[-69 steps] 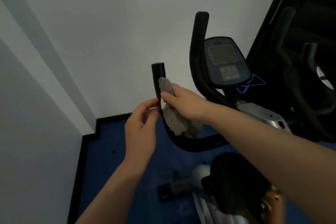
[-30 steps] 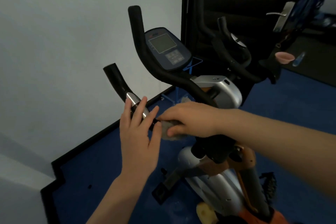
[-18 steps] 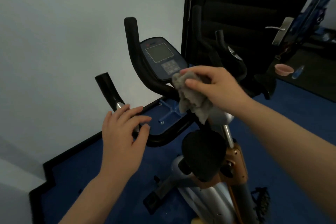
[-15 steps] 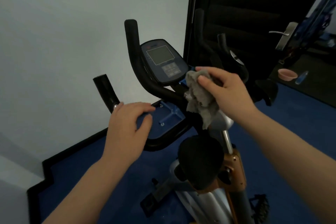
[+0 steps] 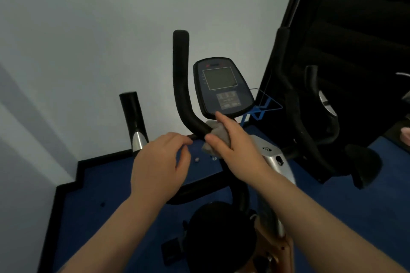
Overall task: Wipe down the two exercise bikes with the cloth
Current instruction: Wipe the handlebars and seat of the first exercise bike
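Head view: right hand (image 5: pixel 235 150) grips the cloth (image 5: pixel 218 137), most of it hidden, pressed on the bike's (image 5: pixel 271 162) right bar (image 5: pixel 184 95) below the console (image 5: pixel 221 88). Left hand (image 5: pixel 158 168) hovers, fingers loosely curled, holding nothing. Second bike (image 5: pixel 310 117) barely readable in the dark.
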Demonstrator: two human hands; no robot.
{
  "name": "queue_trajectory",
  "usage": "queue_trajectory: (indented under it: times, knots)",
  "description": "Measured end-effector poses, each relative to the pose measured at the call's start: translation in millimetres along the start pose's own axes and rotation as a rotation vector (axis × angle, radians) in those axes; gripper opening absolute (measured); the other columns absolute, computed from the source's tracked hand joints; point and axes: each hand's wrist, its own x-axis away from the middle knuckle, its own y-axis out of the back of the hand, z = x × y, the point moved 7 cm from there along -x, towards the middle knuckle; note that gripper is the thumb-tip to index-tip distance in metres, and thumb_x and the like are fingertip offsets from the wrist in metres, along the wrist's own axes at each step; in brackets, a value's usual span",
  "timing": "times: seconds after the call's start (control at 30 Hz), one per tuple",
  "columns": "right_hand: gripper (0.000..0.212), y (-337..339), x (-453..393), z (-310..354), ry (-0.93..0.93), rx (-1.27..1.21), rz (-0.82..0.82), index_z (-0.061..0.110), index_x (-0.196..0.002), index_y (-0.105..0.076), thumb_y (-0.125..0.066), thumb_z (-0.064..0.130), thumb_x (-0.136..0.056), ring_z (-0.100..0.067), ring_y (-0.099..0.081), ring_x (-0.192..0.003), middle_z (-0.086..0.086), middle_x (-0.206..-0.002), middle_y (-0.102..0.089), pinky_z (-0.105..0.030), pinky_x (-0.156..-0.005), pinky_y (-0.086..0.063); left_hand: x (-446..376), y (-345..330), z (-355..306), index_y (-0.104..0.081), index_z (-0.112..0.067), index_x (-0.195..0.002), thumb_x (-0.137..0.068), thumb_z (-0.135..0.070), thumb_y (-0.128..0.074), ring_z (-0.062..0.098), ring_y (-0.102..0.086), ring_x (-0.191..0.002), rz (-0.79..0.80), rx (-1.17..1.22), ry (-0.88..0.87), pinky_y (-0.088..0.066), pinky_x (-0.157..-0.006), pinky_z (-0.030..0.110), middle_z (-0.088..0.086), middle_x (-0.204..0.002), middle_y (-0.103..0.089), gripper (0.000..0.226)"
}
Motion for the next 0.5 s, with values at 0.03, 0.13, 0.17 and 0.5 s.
queue_trajectory:
  times: [0.03,0.13,0.17,0.5]
  knots:
    - [0.062,-1.5,9.5,-9.4,-0.02,0.022,0.019,0.03,-0.15,-0.029,-0.05,0.05,-0.095,0.004,-0.04,-0.126,0.015,-0.143,-0.042,-0.018,-0.106,-0.033,0.5,1.1,0.4,-0.071,-0.017,-0.096,-0.09,-0.026,-0.043,0.009,-0.059,-0.073,-0.019,0.0,0.014,-0.051,-0.059,0.03,-0.008,-0.091,-0.068,0.029]
    - [0.039,-0.9,15.9,-16.8,0.006,0.131,0.047,0.037,-0.127,-0.043,-0.046,0.056,-0.093,0.008,-0.054,-0.094,0.017,-0.106,-0.059,-0.006,-0.076,-0.04,-0.1,2.3,0.6,-0.071,-0.016,-0.094,-0.09,-0.024,-0.044,0.009,-0.06,-0.074,-0.051,-0.032,0.048,-0.051,-0.06,0.028,-0.008,-0.09,-0.067,0.028]
    - [0.036,-1.1,8.8,-14.3,0.014,0.132,0.048,0.034,-0.122,-0.045,-0.047,0.054,-0.093,0.003,-0.056,-0.09,0.015,-0.099,-0.06,-0.011,-0.072,-0.042,-1.1,1.2,0.1,-0.071,-0.016,-0.094,-0.09,-0.024,-0.044,0.01,-0.061,-0.075,-0.048,-0.051,0.048,-0.052,-0.061,0.028,-0.008,-0.09,-0.067,0.028]
    - [0.052,-4.3,4.5,-6.8,0.01,0.003,-0.003,0.028,-0.139,-0.04,-0.051,0.05,-0.093,-0.009,-0.055,-0.106,0.008,-0.117,-0.058,-0.026,-0.088,-0.045,-0.9,-0.8,-4.1,-0.071,-0.013,-0.092,-0.09,-0.022,-0.045,0.01,-0.062,-0.078,-0.041,-0.127,0.016,-0.053,-0.064,0.031,-0.005,-0.09,-0.068,0.028]
